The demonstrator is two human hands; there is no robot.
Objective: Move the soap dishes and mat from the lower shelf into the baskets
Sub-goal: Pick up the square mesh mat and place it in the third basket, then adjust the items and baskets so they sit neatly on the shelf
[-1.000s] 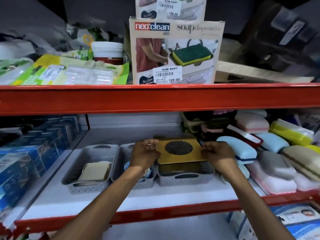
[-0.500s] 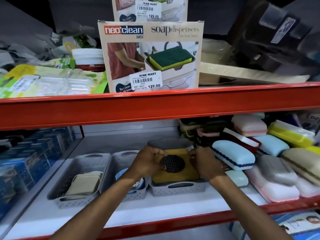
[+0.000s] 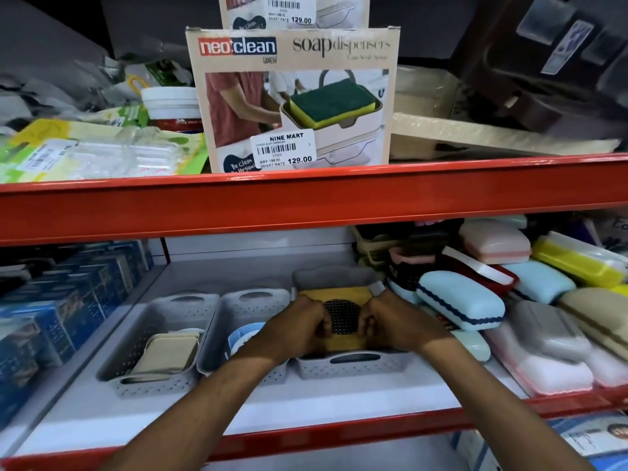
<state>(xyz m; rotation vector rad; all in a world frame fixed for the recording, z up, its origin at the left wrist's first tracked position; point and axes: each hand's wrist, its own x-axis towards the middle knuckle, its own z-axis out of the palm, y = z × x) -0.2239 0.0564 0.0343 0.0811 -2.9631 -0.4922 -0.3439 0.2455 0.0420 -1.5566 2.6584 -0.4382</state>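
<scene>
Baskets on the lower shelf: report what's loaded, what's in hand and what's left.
Done: the left basket holds a beige dish, and the middle basket a blue one. In hand: the left hand and right hand press the yellow mat into the right basket. Left: the soap dishes piled to the right.

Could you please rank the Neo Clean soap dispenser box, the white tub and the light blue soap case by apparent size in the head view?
1. Neo Clean soap dispenser box
2. Light blue soap case
3. White tub, partly hidden and farther back, so this last place is unsure.
</scene>
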